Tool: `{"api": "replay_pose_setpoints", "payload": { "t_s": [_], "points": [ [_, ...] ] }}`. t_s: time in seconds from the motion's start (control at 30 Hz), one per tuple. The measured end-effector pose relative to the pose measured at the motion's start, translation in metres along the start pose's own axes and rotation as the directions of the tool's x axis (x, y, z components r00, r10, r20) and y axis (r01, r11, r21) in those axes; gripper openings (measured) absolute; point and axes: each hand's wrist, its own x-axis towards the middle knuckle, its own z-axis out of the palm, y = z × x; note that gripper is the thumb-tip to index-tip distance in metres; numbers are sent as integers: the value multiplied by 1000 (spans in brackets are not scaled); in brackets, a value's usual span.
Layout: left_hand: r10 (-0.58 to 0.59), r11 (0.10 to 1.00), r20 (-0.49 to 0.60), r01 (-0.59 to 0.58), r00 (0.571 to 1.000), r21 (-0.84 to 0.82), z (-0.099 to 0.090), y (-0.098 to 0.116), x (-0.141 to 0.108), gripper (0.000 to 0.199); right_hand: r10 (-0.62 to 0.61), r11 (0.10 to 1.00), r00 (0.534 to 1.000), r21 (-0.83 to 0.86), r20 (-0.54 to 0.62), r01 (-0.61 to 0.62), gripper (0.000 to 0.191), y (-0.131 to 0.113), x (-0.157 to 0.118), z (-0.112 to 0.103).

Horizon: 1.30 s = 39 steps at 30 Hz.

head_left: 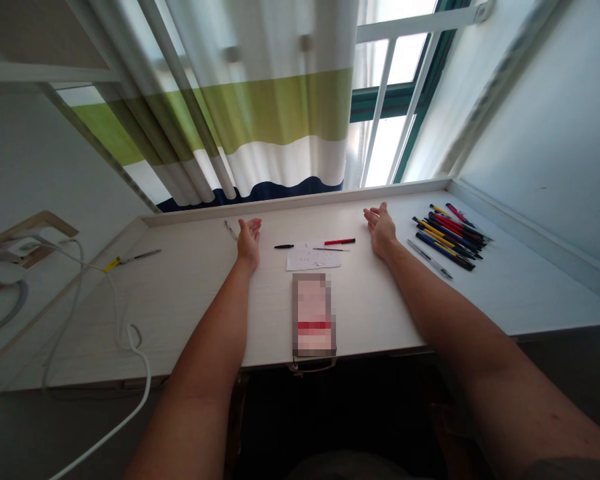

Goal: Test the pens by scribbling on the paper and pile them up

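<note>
My left hand rests edge-down on the white desk with its fingers stretched out, holding nothing. Just left of it lies a slim pen, partly behind the hand. My right hand is held the same way farther right, open and bare. Between the hands lies a small sheet of paper with faint marks. A black pen cap sits at its upper left, a red pen at its upper right, and a thin refill across its top edge.
Several yellow, blue, red and black pens lie in a pile right of my right hand, with a clear pen beside them. A blurred-out phone-shaped object is at the front edge. A white cable hangs at left near another pen.
</note>
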Motion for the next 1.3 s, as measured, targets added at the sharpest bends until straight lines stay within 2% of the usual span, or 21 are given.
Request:
{"api": "replay_pose_setpoints", "payload": {
  "t_s": [0.07,0.13,0.17,0.23,0.3,0.37,0.47,0.57,0.63,0.7,0.77,0.8,0.87,0.9,0.93,0.97,1.0,1.07,1.17,1.3],
  "points": [
    [77,992,-4,-76,997,105,2,1,-3,63,-51,997,998,-57,38,53,61,-4,-6,1],
    [242,913,93,-259,966,315,7,2,-10,50,-179,963,968,-167,177,209,53,-9,-16,2],
    [326,825,197,-380,925,419,12,3,-15,41,-250,923,925,-220,286,317,46,-12,-22,4],
    [376,611,473,-597,797,520,25,4,-27,25,-330,798,788,-293,520,527,32,-16,-35,8],
    [305,453,665,-718,682,528,41,4,-40,17,-311,677,664,-332,680,657,23,-20,-45,14],
    [223,348,755,-774,617,530,56,3,-50,16,-262,588,597,-365,758,722,15,-21,-50,19],
    [148,286,799,-798,583,530,70,1,-57,14,-207,513,568,-406,797,756,8,-20,-51,22],
    [123,292,805,-797,580,529,72,2,-57,16,-187,498,574,-427,797,755,7,-18,-51,20],
    [117,323,803,-787,584,525,67,4,-54,16,-180,514,584,-430,792,742,9,-17,-50,19],
    [118,401,785,-752,608,523,56,7,-48,14,-181,572,597,-410,782,710,13,-18,-48,16],
    [146,542,715,-660,683,520,41,10,-39,19,-214,688,650,-360,729,630,21,-19,-43,11],
    [181,634,633,-581,753,510,32,11,-33,28,-249,758,710,-324,659,566,26,-20,-39,8],
    [221,816,347,-367,912,447,15,12,-21,46,-286,899,876,-208,388,386,37,-23,-29,2],
    [192,898,186,-249,964,364,7,12,-15,53,-256,951,945,-122,205,285,41,-23,-23,-2],
    [137,951,78,-154,987,269,1,12,-10,57,-182,983,982,-26,45,183,45,-24,-17,-5],
    [108,968,31,-112,994,223,-3,12,-6,63,-100,993,993,61,-65,104,48,-24,-12,-8],
    [83,980,5,-82,997,182,-6,12,-3,68,-39,990,991,127,-126,55,52,-24,-8,-10],
    [72,985,12,-73,997,154,-8,10,0,72,17,978,987,206,-162,17,56,-23,-3,-12],
    [70,989,17,-72,997,126,-7,7,2,71,3,969,986,246,-168,39,51,-19,0,-13],
    [71,991,-1,-71,997,115,-10,2,7,68,-43,986,984,154,-171,69,51,-15,4,-14]
  ]
}}
